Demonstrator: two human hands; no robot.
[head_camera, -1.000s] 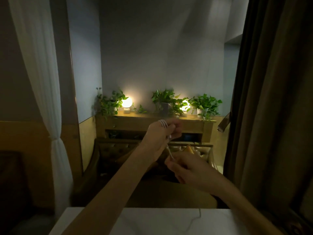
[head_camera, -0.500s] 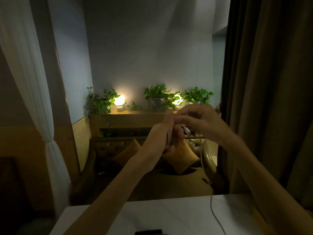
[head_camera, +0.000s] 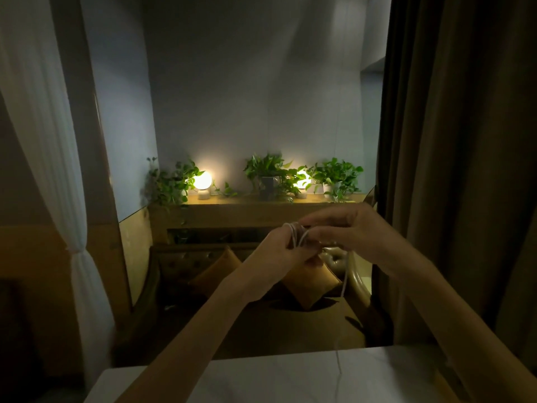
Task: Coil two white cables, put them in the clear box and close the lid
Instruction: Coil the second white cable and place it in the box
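Both my hands are raised in front of me above the table. My left hand (head_camera: 276, 254) has several loops of a white cable (head_camera: 297, 235) wound around its fingers. My right hand (head_camera: 348, 231) sits just to the right of it and pinches the same cable at the loops. The loose tail of the cable (head_camera: 344, 283) hangs from my right hand down to the white table (head_camera: 261, 379). The clear box and the second cable are out of view.
A dark curtain (head_camera: 465, 170) hangs close on the right, a white sheer curtain (head_camera: 49, 170) on the left. Beyond the table stands a brown sofa with cushions (head_camera: 308, 283), behind it a shelf with plants and two lit lamps (head_camera: 202, 181).
My right hand rose from below my left hand to the top of the loops, carrying the cable around. The camera tilted slightly, and a dark object at the table's near edge left the view.
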